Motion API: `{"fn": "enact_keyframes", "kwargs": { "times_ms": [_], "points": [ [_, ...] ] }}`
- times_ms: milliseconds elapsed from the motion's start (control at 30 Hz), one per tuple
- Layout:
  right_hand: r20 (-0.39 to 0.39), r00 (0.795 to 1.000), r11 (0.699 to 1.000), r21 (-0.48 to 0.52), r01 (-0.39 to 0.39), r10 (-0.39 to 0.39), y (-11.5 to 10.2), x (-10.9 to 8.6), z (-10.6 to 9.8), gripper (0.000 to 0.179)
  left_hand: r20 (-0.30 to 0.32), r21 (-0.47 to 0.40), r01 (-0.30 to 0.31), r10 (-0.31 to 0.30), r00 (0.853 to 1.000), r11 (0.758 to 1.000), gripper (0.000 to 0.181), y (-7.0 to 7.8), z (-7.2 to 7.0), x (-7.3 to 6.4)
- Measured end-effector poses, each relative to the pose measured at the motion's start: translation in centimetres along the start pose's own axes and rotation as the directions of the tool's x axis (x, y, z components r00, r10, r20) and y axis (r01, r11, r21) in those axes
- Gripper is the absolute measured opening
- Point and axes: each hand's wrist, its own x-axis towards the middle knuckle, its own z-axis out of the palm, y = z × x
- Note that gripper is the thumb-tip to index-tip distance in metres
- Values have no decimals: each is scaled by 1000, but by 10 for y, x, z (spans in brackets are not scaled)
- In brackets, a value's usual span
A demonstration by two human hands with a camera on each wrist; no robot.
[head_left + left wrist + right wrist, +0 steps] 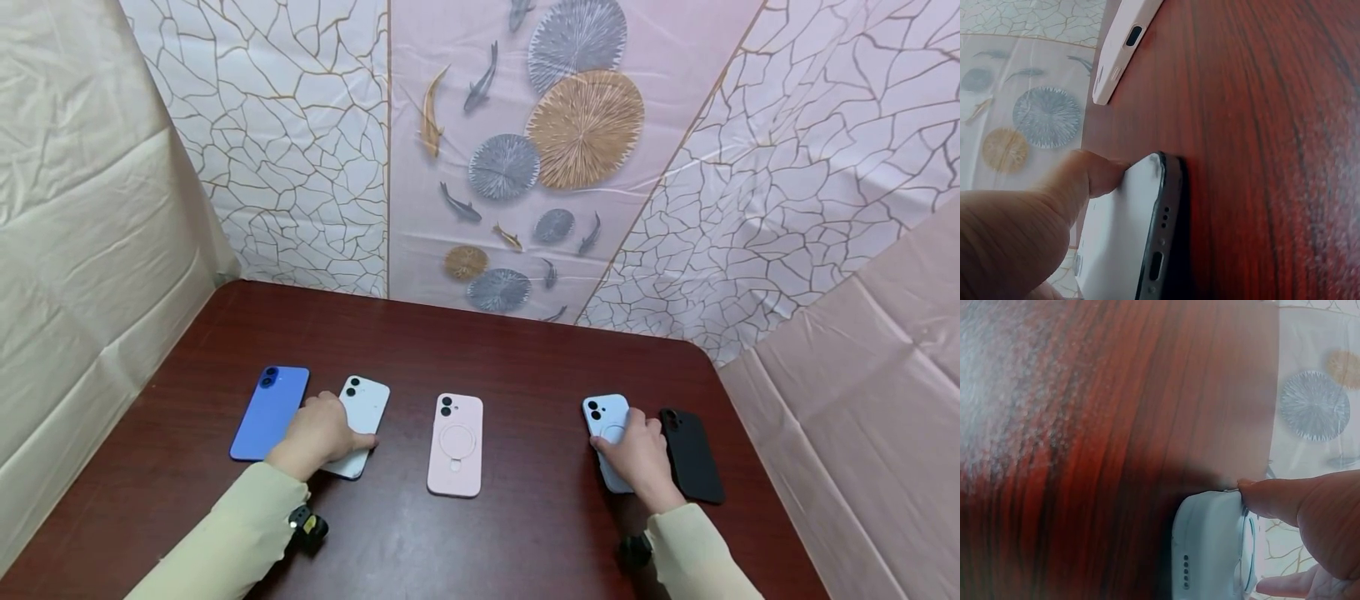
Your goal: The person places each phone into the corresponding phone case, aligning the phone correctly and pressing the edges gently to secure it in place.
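Observation:
In the head view my left hand [318, 433] grips a white phone [369, 407] across its back, thumb on the right edge and fingers over the left. The left wrist view shows the thumb on the edge of this phone, with its charging port end [1159, 250] facing the camera and a dark shadow beneath. My right hand [640, 457] holds a light blue phone [613, 405] with a ring on its back, thumb at its left edge. Seen from the right wrist, the thumb [1272, 497] presses the phone's side and a speaker grille [1186, 572] shows at its end.
A blue phone [272, 417] lies left of the white one. Between the hands lies a pink phone [456, 408] with a ring on its back. A black phone [693, 458] is beside my right hand. Patterned cloth [300, 150] walls rise behind the dark wooden table [525, 358].

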Motion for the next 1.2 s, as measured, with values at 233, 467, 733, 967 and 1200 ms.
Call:
{"fn": "enact_keyframes", "kwargs": {
  "times_ms": [233, 467, 733, 967, 1200],
  "points": [
    [-6, 1000, 1000, 28, 11, -11, -2, 1, -8, 83, -23, -62, -35, 33, 999, 997, 84, -6, -4, 0],
    [32, 999, 999, 35, 11, -13, -2, 8, -17, 72, 43, -213, -19, 28, 999, 977, 58, -10, -13, 2],
    [61, 998, 999, 25, 30, -31, -2, 10, -27, 51, 78, -385, -17, 51, 996, 923, 26, -17, -18, 2],
    [83, 996, 998, 59, 17, -22, -3, 10, -32, 43, 89, -505, -6, 59, 994, 863, 20, -21, -16, -1],
    [99, 995, 994, 109, 23, -33, -3, 10, -33, 43, 142, -590, 16, 84, 986, 807, 32, -24, -14, 0]
  ]
}}
